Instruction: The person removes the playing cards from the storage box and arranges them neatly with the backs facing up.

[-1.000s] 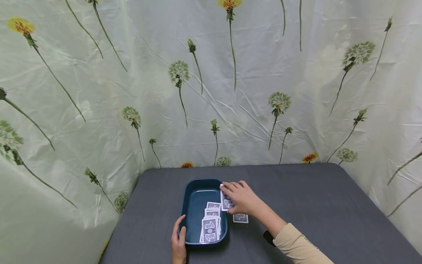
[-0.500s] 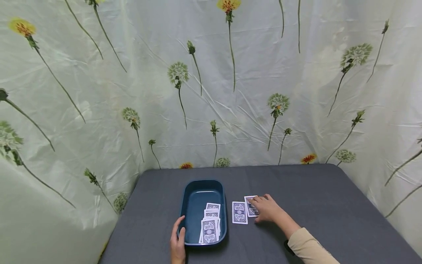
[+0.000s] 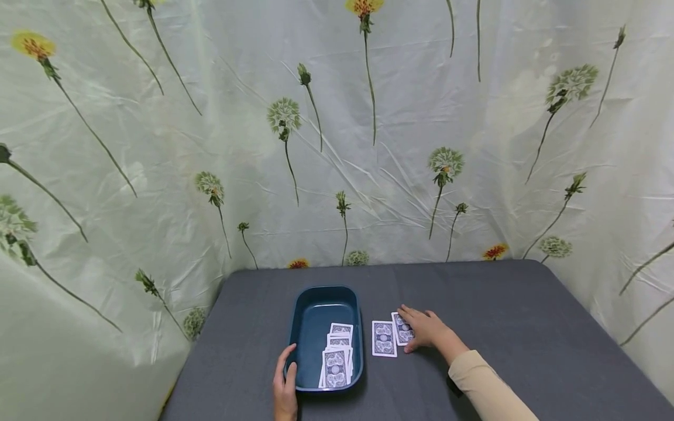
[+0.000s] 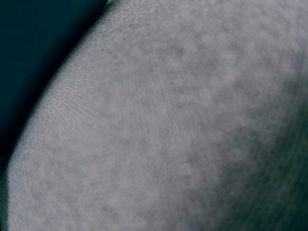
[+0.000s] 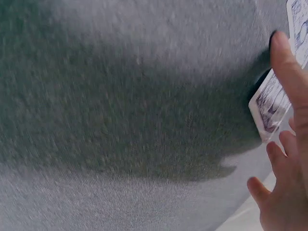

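Note:
A dark teal tray (image 3: 310, 318) sits on the grey table. My left hand (image 3: 285, 383) holds its near left side, thumb at the rim; in the left wrist view the hand is not seen, only part of the tray (image 4: 38, 43). Several playing cards (image 3: 335, 368) lie face down, overlapping, along the tray's right side. Right of the tray, a playing card (image 3: 384, 338) lies face down. Beside it is another card (image 3: 403, 332), partly under my right hand (image 3: 427, 328), whose fingertips reach its far edge. The right wrist view has the thumb (image 5: 288, 67) extended at the card (image 5: 273, 103).
Grey cloth (image 3: 500, 316) covers the table, which stretches right of the cards. Behind it hangs a pale curtain (image 3: 337, 146) printed with dandelions.
My right hand has gone from above the tray's right rim, where it held a playing card, to the right-hand card on the table. My left hand stays at the tray.

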`<state>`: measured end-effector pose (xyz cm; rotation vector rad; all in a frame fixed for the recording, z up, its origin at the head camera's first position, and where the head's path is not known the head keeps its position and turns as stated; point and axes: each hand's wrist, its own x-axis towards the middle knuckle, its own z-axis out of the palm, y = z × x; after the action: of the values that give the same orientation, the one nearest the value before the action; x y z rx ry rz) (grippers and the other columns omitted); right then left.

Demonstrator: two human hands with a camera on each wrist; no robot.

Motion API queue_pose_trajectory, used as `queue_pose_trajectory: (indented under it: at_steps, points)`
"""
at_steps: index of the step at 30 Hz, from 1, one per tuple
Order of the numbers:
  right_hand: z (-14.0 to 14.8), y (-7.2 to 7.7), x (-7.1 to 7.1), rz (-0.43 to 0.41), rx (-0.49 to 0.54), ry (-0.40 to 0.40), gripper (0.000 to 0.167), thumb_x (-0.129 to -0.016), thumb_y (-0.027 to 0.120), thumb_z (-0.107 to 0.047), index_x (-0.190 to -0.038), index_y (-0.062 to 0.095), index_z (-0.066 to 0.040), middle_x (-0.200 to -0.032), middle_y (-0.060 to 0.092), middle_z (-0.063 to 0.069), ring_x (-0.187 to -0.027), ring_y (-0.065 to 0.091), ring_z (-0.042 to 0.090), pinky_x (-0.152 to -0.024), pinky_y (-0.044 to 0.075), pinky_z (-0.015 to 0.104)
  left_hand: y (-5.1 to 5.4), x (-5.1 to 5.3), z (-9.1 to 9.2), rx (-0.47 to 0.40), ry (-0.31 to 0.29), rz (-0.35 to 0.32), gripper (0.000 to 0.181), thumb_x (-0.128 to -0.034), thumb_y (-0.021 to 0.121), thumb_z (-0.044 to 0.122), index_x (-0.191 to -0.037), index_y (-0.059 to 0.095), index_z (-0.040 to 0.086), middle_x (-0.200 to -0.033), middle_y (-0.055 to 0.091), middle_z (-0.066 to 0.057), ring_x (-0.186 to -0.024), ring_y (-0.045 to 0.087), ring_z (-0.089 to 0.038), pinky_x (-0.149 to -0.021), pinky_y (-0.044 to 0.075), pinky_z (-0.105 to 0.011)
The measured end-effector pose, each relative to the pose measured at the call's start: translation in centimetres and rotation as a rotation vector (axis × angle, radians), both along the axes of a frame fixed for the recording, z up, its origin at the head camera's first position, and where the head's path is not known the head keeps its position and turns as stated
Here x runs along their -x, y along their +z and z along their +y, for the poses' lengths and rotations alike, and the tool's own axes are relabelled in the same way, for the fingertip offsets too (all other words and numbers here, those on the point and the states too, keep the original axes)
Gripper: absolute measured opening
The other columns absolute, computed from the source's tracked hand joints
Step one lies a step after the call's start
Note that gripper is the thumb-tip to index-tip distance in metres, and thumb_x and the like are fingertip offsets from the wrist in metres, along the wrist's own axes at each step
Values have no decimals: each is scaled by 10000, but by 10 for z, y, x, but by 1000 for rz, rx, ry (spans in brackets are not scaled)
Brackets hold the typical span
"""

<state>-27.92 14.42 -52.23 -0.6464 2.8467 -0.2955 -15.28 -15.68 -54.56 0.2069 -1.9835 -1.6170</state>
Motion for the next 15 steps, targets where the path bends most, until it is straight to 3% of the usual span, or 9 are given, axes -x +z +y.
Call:
queue_pose_trajectory:
  at_steps: [6,10,13,15]
  points:
    - [0,-1,3,-54,-25,-25,947,-599,811,-382,-1343,367,-1,-1357,412,179,-1264,387,317,-1009,265,550,-3,-1,0,6,8,-19,273,-899,449,-13,-1150,540,-70,-1173,536,-255,-1028,365,190,-862,246,-1]
    - [-5,2,6,-24,-102,-10,942,-581,815,-414,-1327,387,-31,-1232,464,170,-1180,440,321,-977,310,535,-16,6,-5,0,20,-84,288,-916,454,45,-1188,540,4,-1231,534,-185,-1038,346,188,-866,226,4]
    - [-7,4,8,-4,-156,-3,905,-585,806,-437,-1306,414,-55,-1195,476,154,-1157,448,316,-971,322,524,-27,12,-9,-6,16,-90,296,-923,459,81,-1207,541,56,-1257,530,-142,-1055,336,186,-874,217,5]
    - [-6,6,8,8,-178,2,870,-582,806,-437,-1278,441,-63,-1169,482,145,-1139,455,316,-963,328,525,-25,12,-9,-7,13,-81,296,-921,460,74,-1205,540,46,-1254,530,-151,-1059,339,185,-874,220,2]
